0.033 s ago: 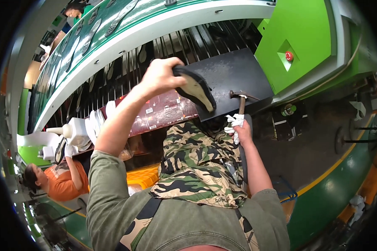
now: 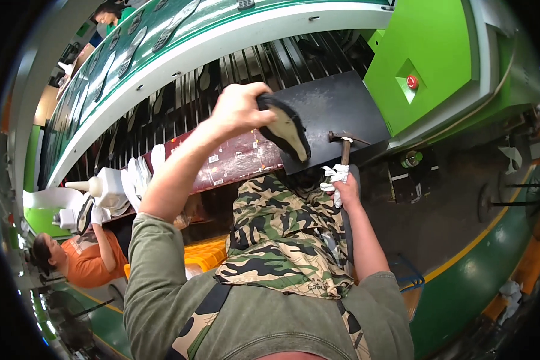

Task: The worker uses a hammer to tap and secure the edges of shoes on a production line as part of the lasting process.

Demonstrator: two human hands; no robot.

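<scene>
My left hand (image 2: 241,111) is closed around one end of a black shoe upper (image 2: 288,133), its pale tan underside turned toward me. The shoe upper is tilted over the left part of a black board (image 2: 336,102); whether its lower tip touches the board I cannot tell. In my right hand (image 2: 345,191) is a hammer (image 2: 346,153), gripped by a handle wrapped in white cloth (image 2: 336,175). The hammer's dark metal head is at the board's front edge, right of the shoe upper.
Left of the board runs a dark red, label-marked surface (image 2: 234,159). Beyond it are metal rollers (image 2: 234,69) and a green belt (image 2: 156,39) carrying soles. At right stands a green machine (image 2: 438,60) with a red button (image 2: 411,82). A co-worker in orange (image 2: 90,258) holds a shoe part.
My left hand and the shoe upper have shifted slightly to the right. My right hand with the hammer has hardly moved.
</scene>
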